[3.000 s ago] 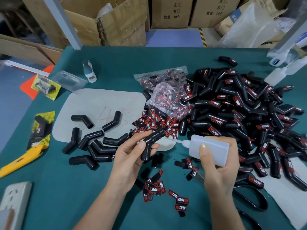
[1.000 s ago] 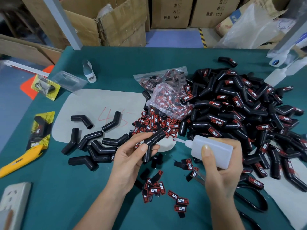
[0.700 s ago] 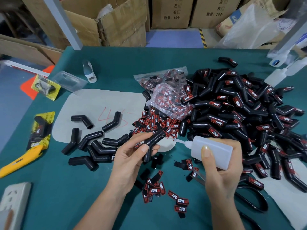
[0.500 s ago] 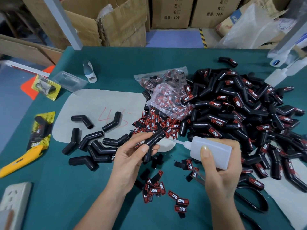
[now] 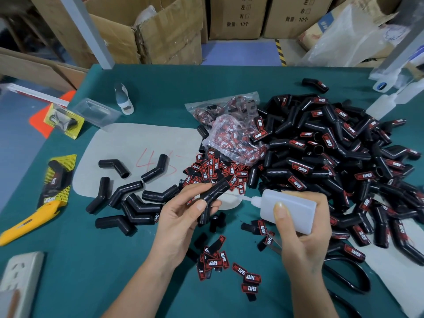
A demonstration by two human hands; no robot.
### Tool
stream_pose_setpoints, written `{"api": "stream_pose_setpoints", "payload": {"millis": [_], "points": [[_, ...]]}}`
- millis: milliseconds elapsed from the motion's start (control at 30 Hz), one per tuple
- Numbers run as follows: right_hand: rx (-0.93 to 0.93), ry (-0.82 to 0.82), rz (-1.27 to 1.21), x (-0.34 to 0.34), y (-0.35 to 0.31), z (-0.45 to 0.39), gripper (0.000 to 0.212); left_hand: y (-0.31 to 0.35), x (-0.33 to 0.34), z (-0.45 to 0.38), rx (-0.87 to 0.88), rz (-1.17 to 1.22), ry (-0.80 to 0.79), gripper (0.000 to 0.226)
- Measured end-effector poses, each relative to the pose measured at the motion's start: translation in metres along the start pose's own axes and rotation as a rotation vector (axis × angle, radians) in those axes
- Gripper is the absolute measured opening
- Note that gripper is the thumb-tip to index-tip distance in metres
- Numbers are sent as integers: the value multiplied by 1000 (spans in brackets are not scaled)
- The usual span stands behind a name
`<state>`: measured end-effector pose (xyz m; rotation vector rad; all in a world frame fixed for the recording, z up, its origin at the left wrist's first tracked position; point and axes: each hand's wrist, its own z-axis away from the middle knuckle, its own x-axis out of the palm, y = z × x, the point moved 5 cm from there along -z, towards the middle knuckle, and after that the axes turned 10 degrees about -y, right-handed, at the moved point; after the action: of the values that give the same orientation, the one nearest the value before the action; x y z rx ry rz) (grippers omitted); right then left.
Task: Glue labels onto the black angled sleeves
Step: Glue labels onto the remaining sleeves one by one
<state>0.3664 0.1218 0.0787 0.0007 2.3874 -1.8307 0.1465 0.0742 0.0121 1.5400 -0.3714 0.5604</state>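
Left hand (image 5: 181, 216) has its fingers wrapped around one bare black angled sleeve (image 5: 212, 196), held just above the green surface (image 5: 91, 260) near the middle. Right hand (image 5: 302, 228) is gripping a white glue bottle (image 5: 289, 210), thumb pressed on its side, nozzle pointing left at the sleeve's upper leg. Can't tell if the tip actually touches it.

It's pretty crowded around there. A heap of loose red-and-black labels (image 5: 213, 171) sits right behind the held sleeve, with a clear bag of more labels (image 5: 231, 134) behind that. A smaller scatter of labels (image 5: 229, 265) lies between the two forearms. The whole right side is a big pile of labelled sleeves (image 5: 332, 161) pressing up against the bottle hand. To the left, a handful of unlabelled sleeves (image 5: 128, 193) lies partly on a grey sheet (image 5: 128, 143) with red writing on it. Further left there's a yellow utility knife (image 5: 27, 221), and a white power strip (image 5: 18, 278) at the near left corner. Cardboard boxes (image 5: 160, 31) are stacked behind the far edge.
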Motion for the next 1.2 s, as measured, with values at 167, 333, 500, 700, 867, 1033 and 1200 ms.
{"api": "stream_pose_setpoints", "payload": {"millis": [167,333,500,700,867,1033,1200], "points": [[-7,-10,0,1,-1,0,20,1,3,0,-21,17,12,46],[-3,12,-3,-2,0,0,20,1,3,0,-39,34,41,52],[-7,-5,12,-1,0,0,21,3,5,0,-43,41,38,52],[-2,-4,9,-1,-1,1,20,4,6,1,-47,39,41,53],[-4,21,-2,-2,-1,0,21,4,7,1,-52,32,43,54],[7,28,-1,-4,1,0,20,4,6,1,-48,37,45,53],[3,27,-7,-4,-1,0,20,4,5,1,-42,41,43,52]]}}
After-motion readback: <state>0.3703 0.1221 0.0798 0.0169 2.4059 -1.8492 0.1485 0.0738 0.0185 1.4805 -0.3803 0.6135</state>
